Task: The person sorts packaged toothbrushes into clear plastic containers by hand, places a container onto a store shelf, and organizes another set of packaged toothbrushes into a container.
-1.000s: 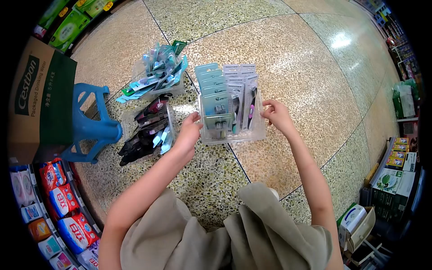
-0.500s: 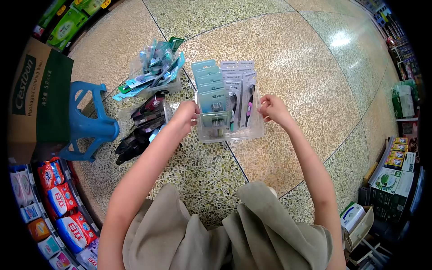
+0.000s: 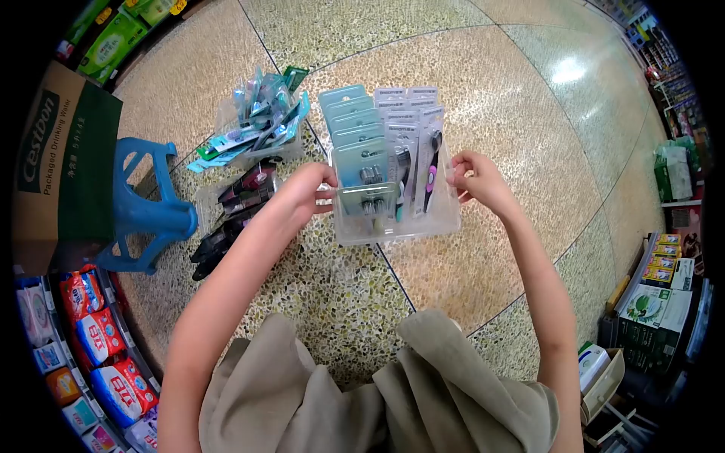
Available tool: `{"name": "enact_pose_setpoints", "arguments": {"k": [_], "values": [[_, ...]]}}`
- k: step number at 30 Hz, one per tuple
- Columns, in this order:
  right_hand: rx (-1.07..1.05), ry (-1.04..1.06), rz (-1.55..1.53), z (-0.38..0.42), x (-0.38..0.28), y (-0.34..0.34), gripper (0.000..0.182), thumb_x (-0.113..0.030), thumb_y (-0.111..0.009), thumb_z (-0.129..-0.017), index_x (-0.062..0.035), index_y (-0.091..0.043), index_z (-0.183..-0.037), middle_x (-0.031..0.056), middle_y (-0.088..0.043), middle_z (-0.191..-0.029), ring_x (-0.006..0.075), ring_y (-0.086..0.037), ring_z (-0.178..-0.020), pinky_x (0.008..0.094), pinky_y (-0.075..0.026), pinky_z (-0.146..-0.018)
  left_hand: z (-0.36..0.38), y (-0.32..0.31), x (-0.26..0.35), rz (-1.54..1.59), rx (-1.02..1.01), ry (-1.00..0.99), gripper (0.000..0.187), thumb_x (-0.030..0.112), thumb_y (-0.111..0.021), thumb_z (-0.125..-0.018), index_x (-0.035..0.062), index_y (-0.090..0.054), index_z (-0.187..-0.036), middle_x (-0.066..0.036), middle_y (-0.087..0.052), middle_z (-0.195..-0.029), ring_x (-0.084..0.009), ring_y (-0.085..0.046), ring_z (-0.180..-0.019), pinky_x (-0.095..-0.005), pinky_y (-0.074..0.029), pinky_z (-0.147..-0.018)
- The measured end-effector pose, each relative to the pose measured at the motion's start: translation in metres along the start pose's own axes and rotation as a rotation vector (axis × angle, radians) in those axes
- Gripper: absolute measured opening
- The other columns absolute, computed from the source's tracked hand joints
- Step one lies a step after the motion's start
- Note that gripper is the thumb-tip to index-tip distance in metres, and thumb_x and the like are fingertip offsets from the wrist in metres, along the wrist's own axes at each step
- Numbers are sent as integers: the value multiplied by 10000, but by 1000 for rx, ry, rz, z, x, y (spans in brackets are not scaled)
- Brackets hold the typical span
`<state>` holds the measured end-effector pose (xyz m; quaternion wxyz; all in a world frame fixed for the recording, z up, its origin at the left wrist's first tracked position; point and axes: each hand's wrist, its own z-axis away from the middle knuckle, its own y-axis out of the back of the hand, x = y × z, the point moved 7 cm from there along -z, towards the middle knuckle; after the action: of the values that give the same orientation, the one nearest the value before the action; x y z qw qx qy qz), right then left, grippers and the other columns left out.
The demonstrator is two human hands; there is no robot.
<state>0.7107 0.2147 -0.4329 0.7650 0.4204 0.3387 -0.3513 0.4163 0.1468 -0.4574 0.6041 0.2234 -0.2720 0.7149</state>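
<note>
A clear plastic bin is held between my two hands, above the speckled floor. My left hand grips its left wall, fingers curled at the rim. At the opposite wall, my right hand pinches the edge. Inside stand packaged toothbrushes in two rows: blue-green blister packs on the left, and white-and-grey packs on the right, one showing a black and pink brush. Left of the bin, a second clear container is heaped with teal toothbrush packs. Nearer me, a container of black packaged items is partly covered by my left arm.
A blue plastic stool and a drinking-water carton stand at the left. Shelves with red and blue soap packs line the lower left. Boxed goods and shelving run along the right.
Both hands have lifted the bin toward me and slightly right; it appears larger. The containers at the left stay in place.
</note>
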Motion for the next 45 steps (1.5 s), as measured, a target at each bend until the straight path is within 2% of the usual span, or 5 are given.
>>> {"name": "enact_pose_setpoints", "arguments": {"k": [9, 15, 30, 38, 45], "values": [[-54, -72, 66, 33, -78, 38, 243, -33, -665, -868, 8, -542, -1073, 23, -582, -786, 130, -640, -675, 267, -561, -548, 83, -13, 76, 29, -134, -26, 170, 48, -510, -730, 82, -517, -897, -34, -516, -956, -197, -538, -870, -427, -480, -872], [-125, -114, 96, 79, -188, 68, 234, -21, -670, -858, 5, -537, -1050, 31, -588, -785, 141, -645, -679, 285, -567, -551, 170, -4, 149, 33, -158, -1, 411, 50, -495, -734, 47, -527, -1143, -20, -518, -969, -162, -535, -870, -399, -481, -867], [-233, -32, 36, 267, -641, 192, 335, 3, -706, -797, -19, -513, -1070, 31, -590, -805, 159, -660, -703, 309, -551, -554, 591, 29, 447, 290, -61, -199, 524, 77, -543, -767, 15, -508, -1286, -23, -543, -1026, -144, -557, -874, -384, -485, -860], [-472, 184, 81, 353, -824, 202, 296, -111, -746, -819, -29, -547, -1023, 31, -609, -788, 156, -665, -695, 299, -544, -572, 791, 55, 508, 403, 21, -383, 586, 85, -538, -801, -6, -444, -1372, -51, -543, -1155, -194, -592, -934, -398, -483, -910], [-688, 361, 207, 417, -929, 162, 220, -123, -734, -836, -45, -586, -980, 14, -644, -773, 117, -658, -701, 261, -510, -563, 931, 79, 495, 542, 73, -555, 600, 85, -525, -813, -13, -399, -1392, -150, -545, -1271, -287, -580, -1091, -456, -440, -1013]]}}
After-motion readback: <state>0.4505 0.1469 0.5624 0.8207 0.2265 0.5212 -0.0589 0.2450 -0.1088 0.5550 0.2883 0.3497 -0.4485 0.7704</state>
